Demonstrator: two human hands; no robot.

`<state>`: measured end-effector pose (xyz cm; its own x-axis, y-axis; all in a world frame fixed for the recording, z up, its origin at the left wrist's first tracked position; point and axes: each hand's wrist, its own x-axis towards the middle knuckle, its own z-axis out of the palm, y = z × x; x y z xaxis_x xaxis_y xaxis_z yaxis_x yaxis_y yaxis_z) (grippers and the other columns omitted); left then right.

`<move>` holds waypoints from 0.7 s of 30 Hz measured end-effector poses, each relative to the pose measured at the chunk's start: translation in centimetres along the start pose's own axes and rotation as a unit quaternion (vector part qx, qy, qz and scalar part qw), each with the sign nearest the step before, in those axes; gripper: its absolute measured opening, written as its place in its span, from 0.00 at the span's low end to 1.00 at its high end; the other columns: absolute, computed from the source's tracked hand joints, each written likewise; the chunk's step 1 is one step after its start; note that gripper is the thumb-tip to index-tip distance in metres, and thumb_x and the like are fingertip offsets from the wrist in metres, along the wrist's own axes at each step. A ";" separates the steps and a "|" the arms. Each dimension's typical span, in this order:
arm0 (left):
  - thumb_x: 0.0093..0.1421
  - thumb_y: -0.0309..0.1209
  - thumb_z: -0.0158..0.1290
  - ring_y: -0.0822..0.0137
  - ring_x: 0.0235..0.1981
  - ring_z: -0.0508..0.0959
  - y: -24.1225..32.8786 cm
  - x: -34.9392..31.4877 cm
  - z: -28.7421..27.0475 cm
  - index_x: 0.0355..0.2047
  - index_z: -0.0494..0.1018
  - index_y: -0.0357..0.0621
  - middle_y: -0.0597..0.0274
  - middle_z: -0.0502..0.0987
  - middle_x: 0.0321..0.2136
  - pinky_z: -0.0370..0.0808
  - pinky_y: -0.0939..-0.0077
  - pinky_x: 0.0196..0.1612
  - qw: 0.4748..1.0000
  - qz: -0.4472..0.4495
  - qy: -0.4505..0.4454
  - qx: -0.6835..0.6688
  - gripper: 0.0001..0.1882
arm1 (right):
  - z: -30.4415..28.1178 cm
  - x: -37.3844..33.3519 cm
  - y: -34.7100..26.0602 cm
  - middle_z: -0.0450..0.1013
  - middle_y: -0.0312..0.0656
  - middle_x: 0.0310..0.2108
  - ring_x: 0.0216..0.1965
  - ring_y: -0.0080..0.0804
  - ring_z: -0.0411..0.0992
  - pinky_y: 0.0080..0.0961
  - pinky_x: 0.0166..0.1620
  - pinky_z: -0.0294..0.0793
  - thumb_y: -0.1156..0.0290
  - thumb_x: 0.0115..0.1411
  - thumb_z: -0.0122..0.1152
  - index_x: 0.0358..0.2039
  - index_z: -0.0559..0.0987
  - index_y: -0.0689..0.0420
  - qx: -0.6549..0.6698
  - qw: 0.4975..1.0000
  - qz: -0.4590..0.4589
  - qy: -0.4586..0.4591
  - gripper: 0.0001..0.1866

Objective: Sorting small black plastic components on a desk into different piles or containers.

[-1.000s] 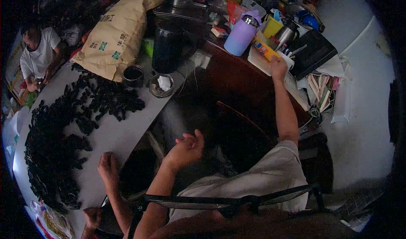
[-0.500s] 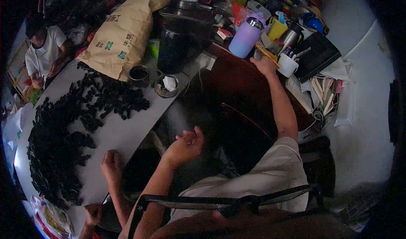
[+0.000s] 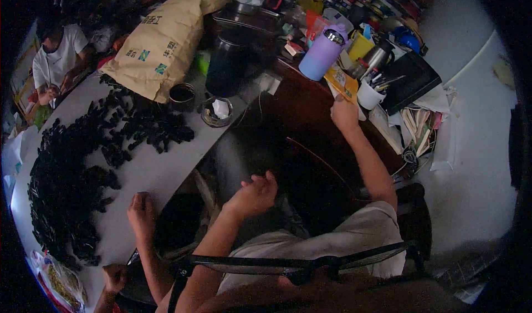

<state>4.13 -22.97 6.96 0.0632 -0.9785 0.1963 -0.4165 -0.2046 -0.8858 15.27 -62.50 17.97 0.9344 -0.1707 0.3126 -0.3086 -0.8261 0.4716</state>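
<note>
My right hand (image 3: 344,113) is closed on the lower end of a flat orange-yellow packet (image 3: 342,83), over the dark red-brown desk. Just beyond the packet stands a purple-blue bottle (image 3: 321,55). To its right is a white mug (image 3: 369,95) full of pens. My left hand (image 3: 256,195) hangs above the dark gap between the two tables, its fingers loosely bent and apart, with nothing visible in them. Another person's two hands, a nearer one (image 3: 114,278) and a farther one (image 3: 142,210), rest as fists at the grey table's edge.
Many small black pieces (image 3: 66,191) cover the left of the grey table (image 3: 141,169). Behind them lie a big tan sack (image 3: 160,41), a dark bin (image 3: 224,63) and a round dish with white tissue (image 3: 217,112). A co-worker (image 3: 58,61) sits far left. Papers (image 3: 421,124) crowd the desk's right end.
My right hand has drawn back toward me, and the packet now shows its broad face instead of a thin edge. The left hand has shifted slightly right.
</note>
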 end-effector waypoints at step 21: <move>0.68 0.37 0.45 0.55 0.58 0.74 -0.2 4.1 -1.3 0.47 0.79 0.49 0.56 0.81 0.46 0.60 0.41 0.64 0.980 0.107 -0.102 0.137 0.15 | 0.0 0.0 6.3 0.78 0.61 0.43 0.45 0.60 0.77 0.48 0.49 0.75 0.50 0.63 0.62 0.55 0.78 0.62 0.308 0.853 0.205 0.367 0.31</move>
<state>3.31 -26.87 8.52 0.1923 -0.9789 -0.0689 -0.1830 0.0332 -0.9825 13.30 -67.73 20.95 0.3373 -0.3169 0.8865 -0.2192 -0.9422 -0.2534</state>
